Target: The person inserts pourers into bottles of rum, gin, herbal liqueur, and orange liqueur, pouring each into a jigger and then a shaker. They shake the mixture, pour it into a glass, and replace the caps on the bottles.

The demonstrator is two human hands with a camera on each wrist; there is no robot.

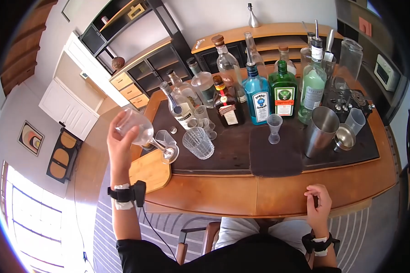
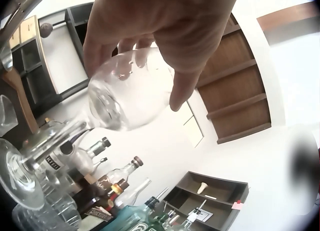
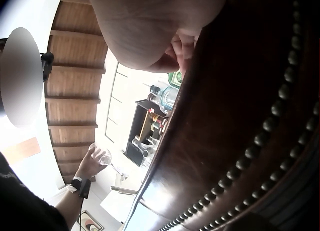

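Observation:
My left hand (image 1: 120, 150) holds a clear stemmed wine glass (image 1: 140, 128) around its bowl, raised over the table's left side. The glass is tilted, its stem and foot pointing down and to the right. In the left wrist view, thumb and fingers lie on opposite sides of the glass bowl (image 2: 132, 90). Behind the foot is a small clear glass (image 1: 163, 136), with a cut-pattern tumbler (image 1: 198, 143) to the right. My right hand (image 1: 320, 202) is at the table's front edge, fingers loosely curled, holding nothing.
Several bottles, including a blue one (image 1: 258, 98) and a green one (image 1: 283, 86), stand along the back. A jigger (image 1: 274, 129) stands by a dark mat (image 1: 275, 157). A metal shaker tin (image 1: 321, 132) is at right; a wooden board (image 1: 152, 170) lies at left.

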